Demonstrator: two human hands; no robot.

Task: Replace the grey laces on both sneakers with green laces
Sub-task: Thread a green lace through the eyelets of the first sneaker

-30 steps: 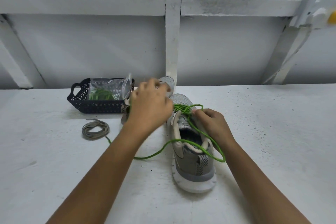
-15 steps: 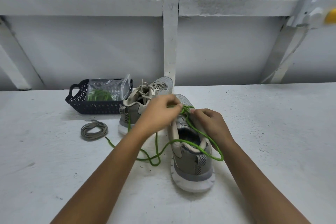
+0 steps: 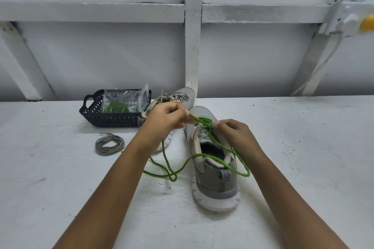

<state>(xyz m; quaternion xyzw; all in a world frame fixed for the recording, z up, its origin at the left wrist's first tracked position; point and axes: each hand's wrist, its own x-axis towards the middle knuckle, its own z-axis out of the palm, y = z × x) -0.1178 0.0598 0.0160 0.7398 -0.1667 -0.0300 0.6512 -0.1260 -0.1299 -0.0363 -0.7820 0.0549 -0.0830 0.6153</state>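
A grey sneaker (image 3: 217, 180) stands in the middle of the table, heel toward me, with a green lace (image 3: 176, 174) threaded through its front eyelets. My left hand (image 3: 164, 123) pinches one end of that lace just left of the eyelets. My right hand (image 3: 236, 137) pinches the lace at the shoe's right eyelet row. Loose green loops trail over the heel and onto the table at the left. Behind my left hand stands the second sneaker (image 3: 180, 97), still with its grey lace. A coiled grey lace (image 3: 109, 144) lies on the table at the left.
A dark plastic basket (image 3: 113, 119) at the back left holds a clear bag (image 3: 123, 101) with more green lace inside. A white wall with beams rises directly behind the table.
My left hand has drawn back from over the second sneaker to the near sneaker's eyelets, bringing the lace end with it. The loose loop on the table has slackened and shifted left.
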